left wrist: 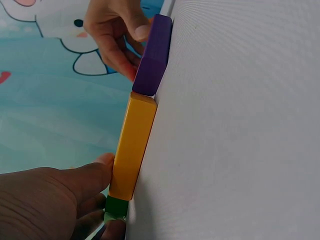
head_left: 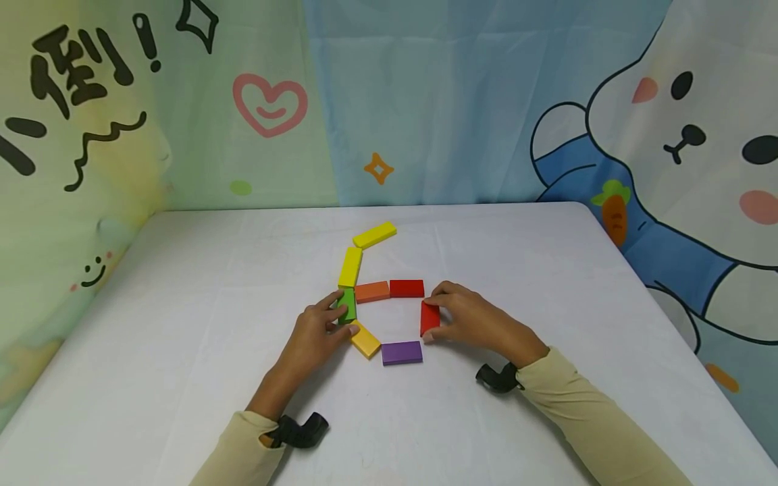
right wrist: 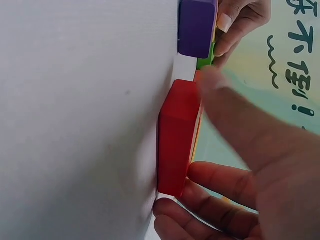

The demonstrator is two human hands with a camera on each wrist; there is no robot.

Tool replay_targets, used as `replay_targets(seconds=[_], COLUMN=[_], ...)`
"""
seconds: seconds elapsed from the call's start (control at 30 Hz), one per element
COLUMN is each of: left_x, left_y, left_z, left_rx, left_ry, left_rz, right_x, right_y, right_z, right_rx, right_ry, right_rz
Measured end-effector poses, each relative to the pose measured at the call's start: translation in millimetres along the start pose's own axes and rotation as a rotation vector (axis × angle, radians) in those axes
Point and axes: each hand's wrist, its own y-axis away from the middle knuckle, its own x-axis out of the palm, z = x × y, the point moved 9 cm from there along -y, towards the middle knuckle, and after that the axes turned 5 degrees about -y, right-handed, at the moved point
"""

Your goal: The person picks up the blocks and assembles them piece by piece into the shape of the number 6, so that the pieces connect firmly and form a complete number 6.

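Observation:
My left hand holds the green block, fingers on its far end and left side. Its thumb lies at the near end, against the amber block. My right hand grips a red block by its ends, index finger far and thumb near. In the right wrist view this red block lies flat on the cloth. A purple block lies between the hands, beside the amber one. Beyond, an orange block and another red block form a row from the green block.
Two yellow blocks, one near and one farther, run from the green block towards the back edge. A white cloth covers the table. A printed backdrop stands behind it. Each wrist carries a black camera.

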Motion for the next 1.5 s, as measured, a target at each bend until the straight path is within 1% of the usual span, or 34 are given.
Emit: replay_targets(seconds=[0.13, 0.27, 0.4, 0.53, 0.63, 0.73, 0.87, 1.0, 1.27, 1.5], left_x=[-0.5, -0.8, -0.5, -0.9, -1.1, -1.1, -1.6, -1.5, 0.2, 0.3], left_y=[0.4, 0.3, 0.1, 0.9, 1.0, 0.9, 0.9, 0.5, -0.9, -0.9], left_z=[-0.8, -1.9, -1.2, -0.7, -0.2, 0.0, -0.5, -0.6, 0.4, 0.2], left_rx=[0.008, 0.019, 0.017, 0.009, 0.009, 0.013, 0.018, 0.011, -0.007, 0.012], left_ry=[0.006, 0.008, 0.002, 0.004, 0.008, 0.013, 0.016, 0.013, -0.003, -0.007], left_rz=[-0.002, -0.003, 0.000, 0.001, 0.001, 0.000, -0.004, -0.003, -0.005, -0.010], right_x=[-2.8, -9.7, -20.1, -26.6, -25.8, -21.6, -15.3, -10.2, -4.3, -2.7], right_y=[0.6, -1.8, -11.9, -25.4, -34.1, -41.4, -48.9, -54.5, -58.2, -56.4], right_z=[-1.2, -5.1, -10.1, -10.4, -7.5, -6.1, -7.4, -9.6, -13.2, -11.5], right_rx=[0.013, 0.029, 0.032, 0.017, -0.012, -0.031, -0.016, 0.000, 0.039, 0.027], right_ry=[-0.020, -0.052, -0.106, -0.136, -0.141, -0.142, -0.144, -0.140, -0.129, -0.112], right_rz=[-0.007, -0.042, -0.104, -0.136, -0.127, -0.097, -0.053, -0.033, -0.004, 0.008])
